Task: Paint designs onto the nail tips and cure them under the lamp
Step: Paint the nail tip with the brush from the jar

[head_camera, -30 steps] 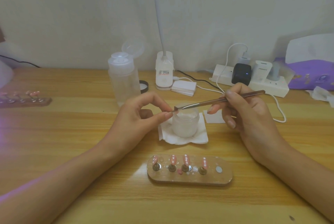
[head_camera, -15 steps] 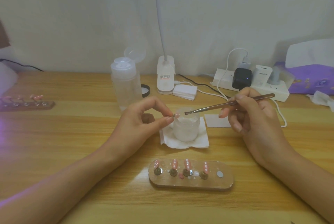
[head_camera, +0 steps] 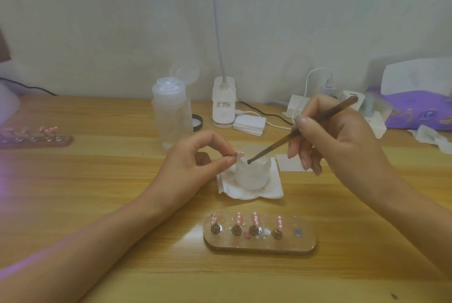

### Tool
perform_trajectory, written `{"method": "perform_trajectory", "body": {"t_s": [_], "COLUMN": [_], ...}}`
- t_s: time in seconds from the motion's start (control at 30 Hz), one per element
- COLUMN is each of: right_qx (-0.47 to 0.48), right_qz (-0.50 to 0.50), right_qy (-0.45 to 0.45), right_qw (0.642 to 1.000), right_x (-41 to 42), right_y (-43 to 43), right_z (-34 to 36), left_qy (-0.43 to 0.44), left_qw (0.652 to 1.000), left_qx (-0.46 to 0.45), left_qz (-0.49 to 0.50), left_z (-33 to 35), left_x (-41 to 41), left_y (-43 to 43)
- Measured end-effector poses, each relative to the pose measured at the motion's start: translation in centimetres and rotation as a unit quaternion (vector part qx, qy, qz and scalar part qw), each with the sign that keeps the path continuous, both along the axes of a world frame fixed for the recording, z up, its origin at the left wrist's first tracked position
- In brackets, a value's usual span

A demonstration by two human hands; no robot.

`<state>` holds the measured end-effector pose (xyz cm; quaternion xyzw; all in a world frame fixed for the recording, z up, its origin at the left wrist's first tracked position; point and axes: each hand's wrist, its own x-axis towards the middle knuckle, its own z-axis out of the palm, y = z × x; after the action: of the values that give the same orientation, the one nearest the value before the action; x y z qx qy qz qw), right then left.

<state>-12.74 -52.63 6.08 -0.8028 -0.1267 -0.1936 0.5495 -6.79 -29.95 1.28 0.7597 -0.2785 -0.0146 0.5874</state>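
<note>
Now the left hand (head_camera: 195, 161) pinches a nail tip (head_camera: 240, 154) (pink, white-dotted); the right hand (head_camera: 342, 141) grips a brush (head_camera: 303, 129) dipped into the jar (head_camera: 253, 173).

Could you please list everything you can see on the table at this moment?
table: one, light wood, under everything.
frosted jar: one, white, centre, on a white tissue.
front stand: one, brownish, near edge, carrying four pink nail tips.
left stand: one, brownish, far left, with pink tips.
pump bottle: one, clear, behind the left hand, lid open.
lamp base: one, white, back centre.
cotton pads: one stack, white, right of the lamp base.
power strip: one, white, back right.
tissue pack: one, purple, far right.
left hand: pinches one pink held tip beside the jar.
right hand: grips one brown brush, tip at the jar's mouth.
</note>
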Motion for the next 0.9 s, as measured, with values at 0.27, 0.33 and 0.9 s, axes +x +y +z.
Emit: {"method": "perform_trajectory", "body": {"t_s": [0.27, 0.33, 0.9], "right_qx": [-0.030, -0.043, 0.125], "right_qz": [-0.008, -0.010, -0.023], "right_qy": [0.012, 0.013, 0.065], "right_qw": [0.999, 0.999, 0.990], "right_x": [0.1, 0.1, 0.1], "right_y": [0.4, 0.4, 0.3], "right_z": [-0.4, -0.5, -1.9], "left_qy": [-0.010, -0.011, -0.023], "left_qw": [1.000, 1.000, 1.000], "left_qx": [0.004, 0.000, 0.003], "left_qz": [0.002, 0.004, 0.001], "left_z": [0.0, 0.0, 0.2], "left_x": [0.0, 0.0, -0.3], "left_y": [-0.1, -0.1, -0.1]}}
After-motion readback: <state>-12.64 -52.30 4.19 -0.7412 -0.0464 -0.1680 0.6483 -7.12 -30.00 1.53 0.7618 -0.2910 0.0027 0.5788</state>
